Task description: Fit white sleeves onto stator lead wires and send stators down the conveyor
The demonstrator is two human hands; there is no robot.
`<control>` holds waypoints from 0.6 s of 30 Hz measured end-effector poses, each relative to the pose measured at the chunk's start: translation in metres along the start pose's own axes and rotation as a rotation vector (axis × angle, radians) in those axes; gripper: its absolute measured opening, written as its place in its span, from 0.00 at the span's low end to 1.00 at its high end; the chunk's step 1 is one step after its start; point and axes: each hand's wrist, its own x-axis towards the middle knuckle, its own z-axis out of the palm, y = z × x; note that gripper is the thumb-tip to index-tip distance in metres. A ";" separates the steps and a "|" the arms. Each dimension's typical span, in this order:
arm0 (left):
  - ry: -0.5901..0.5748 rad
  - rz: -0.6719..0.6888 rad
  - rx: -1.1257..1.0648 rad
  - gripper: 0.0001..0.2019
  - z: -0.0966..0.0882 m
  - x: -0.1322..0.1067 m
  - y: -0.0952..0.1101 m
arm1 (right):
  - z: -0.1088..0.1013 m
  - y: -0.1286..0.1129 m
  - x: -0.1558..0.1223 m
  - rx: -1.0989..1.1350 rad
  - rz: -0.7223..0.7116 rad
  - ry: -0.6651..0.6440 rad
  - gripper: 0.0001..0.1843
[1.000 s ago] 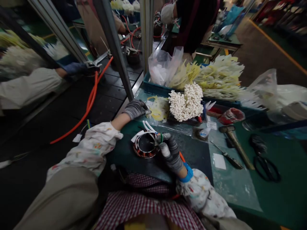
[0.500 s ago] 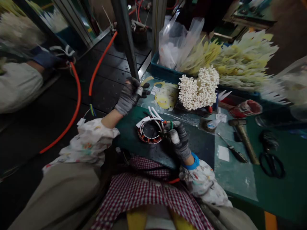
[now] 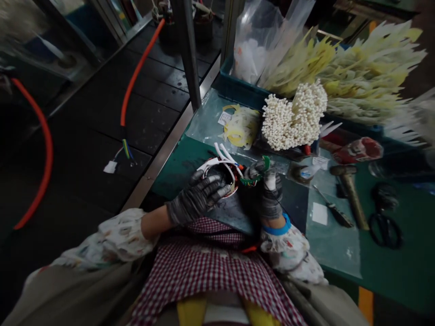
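Note:
A motor stator (image 3: 234, 192), a ring with orange-brown windings, lies on a dark patch of the green bench in front of me. White sleeved leads (image 3: 224, 153) rise from its far side. My left hand (image 3: 200, 194), in a grey glove, rests over its left and near side with the fingers stretched out, hiding much of the ring. To the right, my gloved right hand (image 3: 271, 192) grips a curved green circuit board (image 3: 250, 182), which stands just beside the stator. Thin wires show along the board. Part of the board is hidden by my fingers.
Yellowish insulation pieces (image 3: 243, 127) and a bundle of white-tipped sticks (image 3: 294, 117) lie beyond the stator. A blue crate (image 3: 243, 88) stands behind them. At the right are a hammer (image 3: 350, 197), a brush-like tool (image 3: 338, 215) and scissors (image 3: 385, 231). Black conveyor plates (image 3: 152, 108) run left.
My left hand has come back from the yellow pieces, where a pale strip showed at its fingers, onto the stator. My right hand has moved slightly right, with the green board now more visible.

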 end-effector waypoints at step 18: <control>0.235 0.101 -0.233 0.16 -0.010 -0.027 -0.020 | 0.024 -0.018 -0.028 -1.088 -0.482 -0.517 0.15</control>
